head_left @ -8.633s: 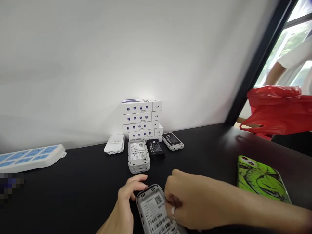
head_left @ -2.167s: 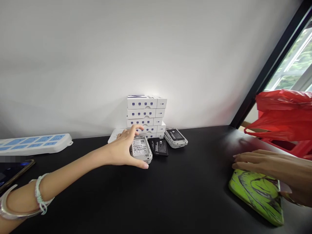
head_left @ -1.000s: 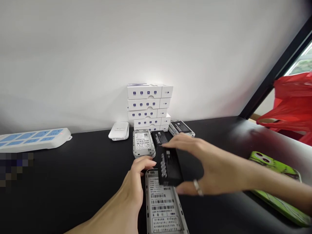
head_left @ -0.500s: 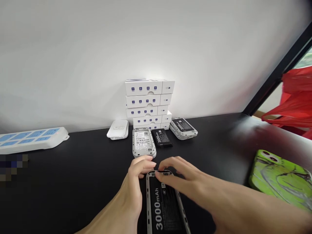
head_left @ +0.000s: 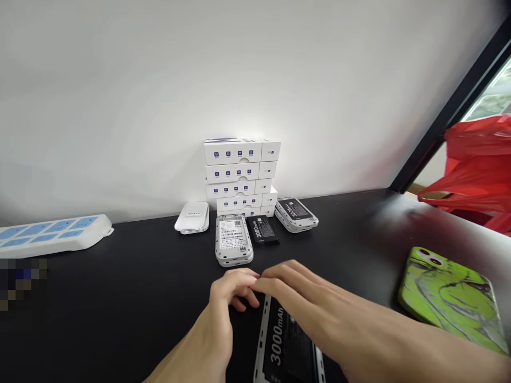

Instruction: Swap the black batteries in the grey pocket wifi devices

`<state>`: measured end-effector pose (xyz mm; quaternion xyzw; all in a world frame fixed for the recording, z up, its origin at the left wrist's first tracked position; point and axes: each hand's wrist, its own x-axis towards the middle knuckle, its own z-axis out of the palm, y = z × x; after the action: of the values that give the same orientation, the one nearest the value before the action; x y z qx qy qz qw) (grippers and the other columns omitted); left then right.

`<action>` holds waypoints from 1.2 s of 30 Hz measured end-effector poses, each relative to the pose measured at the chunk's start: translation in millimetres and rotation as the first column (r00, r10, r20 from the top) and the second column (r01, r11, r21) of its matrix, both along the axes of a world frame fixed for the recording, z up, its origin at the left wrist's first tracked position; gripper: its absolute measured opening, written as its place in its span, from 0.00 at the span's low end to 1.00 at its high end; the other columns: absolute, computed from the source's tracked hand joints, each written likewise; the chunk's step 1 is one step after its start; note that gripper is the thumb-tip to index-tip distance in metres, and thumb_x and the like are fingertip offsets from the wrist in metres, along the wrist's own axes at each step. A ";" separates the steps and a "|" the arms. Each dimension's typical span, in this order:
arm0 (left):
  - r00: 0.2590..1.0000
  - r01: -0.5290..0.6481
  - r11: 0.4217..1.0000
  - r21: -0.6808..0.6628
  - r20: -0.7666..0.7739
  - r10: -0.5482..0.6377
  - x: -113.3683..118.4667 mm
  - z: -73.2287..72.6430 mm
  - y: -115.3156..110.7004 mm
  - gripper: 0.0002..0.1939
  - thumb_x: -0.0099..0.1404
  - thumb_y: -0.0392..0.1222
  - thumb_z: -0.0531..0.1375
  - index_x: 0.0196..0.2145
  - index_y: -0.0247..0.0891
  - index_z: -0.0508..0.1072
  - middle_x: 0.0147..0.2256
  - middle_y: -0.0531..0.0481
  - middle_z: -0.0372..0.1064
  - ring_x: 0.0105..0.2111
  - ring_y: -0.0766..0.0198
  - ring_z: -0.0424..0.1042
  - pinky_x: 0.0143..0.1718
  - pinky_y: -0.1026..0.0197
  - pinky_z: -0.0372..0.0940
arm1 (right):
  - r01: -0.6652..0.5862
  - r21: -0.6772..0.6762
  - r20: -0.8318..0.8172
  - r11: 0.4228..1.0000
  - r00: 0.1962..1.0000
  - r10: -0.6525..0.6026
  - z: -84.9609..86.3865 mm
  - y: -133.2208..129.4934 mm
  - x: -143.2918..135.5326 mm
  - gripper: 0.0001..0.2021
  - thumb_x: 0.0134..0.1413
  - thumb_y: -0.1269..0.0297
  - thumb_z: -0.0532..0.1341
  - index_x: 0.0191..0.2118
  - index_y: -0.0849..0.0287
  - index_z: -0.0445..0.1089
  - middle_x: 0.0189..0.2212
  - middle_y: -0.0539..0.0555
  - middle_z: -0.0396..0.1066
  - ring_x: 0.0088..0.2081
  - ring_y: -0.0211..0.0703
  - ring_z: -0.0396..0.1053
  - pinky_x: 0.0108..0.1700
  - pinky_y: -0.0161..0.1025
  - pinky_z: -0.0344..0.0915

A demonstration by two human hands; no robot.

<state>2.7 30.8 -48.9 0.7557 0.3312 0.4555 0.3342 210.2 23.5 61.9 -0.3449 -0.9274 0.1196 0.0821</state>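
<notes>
A white-framed device (head_left: 262, 340), its back open, shows a black battery (head_left: 277, 343) printed 3000mAh inside. It lies low in front of me, tilted slightly to the left at its near end. My right hand (head_left: 307, 298) reaches across its far end and covers that part, thumb and fingers drawn together at the tips. Curled beside the upper left corner, my left hand (head_left: 227, 306) touches the right fingertips with its own. Whatever sits between the fingertips is hidden. Just beyond stands another open white device (head_left: 233, 239) showing a label, with a loose 3000mAh battery (head_left: 263, 230) beside it.
White boxes (head_left: 233, 173) are stacked against the wall. White covers (head_left: 192, 216) lie left of them, and stacked devices with a battery (head_left: 297, 214) lie right. A power strip (head_left: 85, 234) is far left, a green-cased phone (head_left: 451, 292) right, a red bag (head_left: 479, 165) beyond.
The device in front of me has shifted right and tilted. My right hand has moved over its far end, and the fingertips of both hands have come together. The view has shifted slightly.
</notes>
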 end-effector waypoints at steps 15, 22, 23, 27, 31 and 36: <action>0.824 -0.236 0.969 0.072 -0.513 0.239 -26.1 74.4 21.8 0.19 0.67 0.51 0.59 0.54 0.53 0.60 0.58 0.51 0.58 0.54 0.49 0.64 0.57 0.43 0.62 | 0.265 -0.240 0.358 0.934 0.918 -0.168 16.3 39.3 79.3 0.46 0.41 0.65 0.66 0.67 0.41 0.48 0.67 0.42 0.48 0.62 0.62 0.59 0.59 0.55 0.66; 0.766 -0.274 0.962 -0.020 -0.609 0.206 -39.9 79.4 65.9 0.39 0.61 0.65 0.59 0.64 0.53 0.51 0.66 0.47 0.49 0.61 0.38 0.58 0.58 0.33 0.58 | 0.231 -0.211 0.309 0.950 0.938 -0.160 9.2 60.1 94.8 0.39 0.48 0.66 0.61 0.66 0.39 0.52 0.67 0.39 0.50 0.66 0.55 0.53 0.64 0.49 0.59; 0.767 -0.274 0.962 -0.017 -0.608 0.207 -39.9 77.6 66.6 0.38 0.62 0.65 0.59 0.64 0.53 0.52 0.66 0.46 0.50 0.61 0.38 0.57 0.58 0.33 0.58 | 0.235 -0.194 0.300 0.952 0.939 -0.170 6.6 61.7 96.9 0.38 0.50 0.65 0.60 0.67 0.39 0.51 0.67 0.39 0.50 0.66 0.54 0.53 0.65 0.50 0.59; 0.776 -0.268 0.963 0.012 -0.591 0.223 -40.2 75.0 64.1 0.36 0.62 0.61 0.61 0.62 0.50 0.54 0.61 0.43 0.54 0.61 0.39 0.57 0.58 0.34 0.58 | 0.247 -0.159 0.282 0.956 0.939 -0.196 0.3 65.5 104.3 0.35 0.53 0.61 0.59 0.67 0.38 0.51 0.66 0.41 0.53 0.66 0.54 0.53 0.66 0.51 0.55; 0.792 -0.216 0.976 0.000 -0.585 0.175 -42.4 74.8 64.8 0.41 0.57 0.61 0.65 0.61 0.49 0.53 0.62 0.42 0.51 0.61 0.40 0.55 0.60 0.36 0.57 | 0.314 -0.142 0.256 0.939 0.928 -0.272 0.5 65.5 105.3 0.35 0.53 0.48 0.62 0.66 0.36 0.54 0.66 0.43 0.53 0.65 0.57 0.53 0.66 0.53 0.55; 0.810 -0.202 0.978 -0.041 -0.568 0.144 -42.9 75.2 66.1 0.47 0.55 0.60 0.67 0.62 0.51 0.44 0.62 0.42 0.49 0.61 0.42 0.55 0.59 0.36 0.57 | 0.298 -0.113 0.166 0.948 0.946 -0.277 0.9 65.1 96.7 0.31 0.54 0.42 0.60 0.63 0.33 0.56 0.66 0.41 0.53 0.65 0.54 0.53 0.65 0.51 0.56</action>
<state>-40.2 96.8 26.3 0.8052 0.5045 0.2244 0.2162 306.9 88.6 62.9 -0.4894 -0.8602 0.1436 0.0059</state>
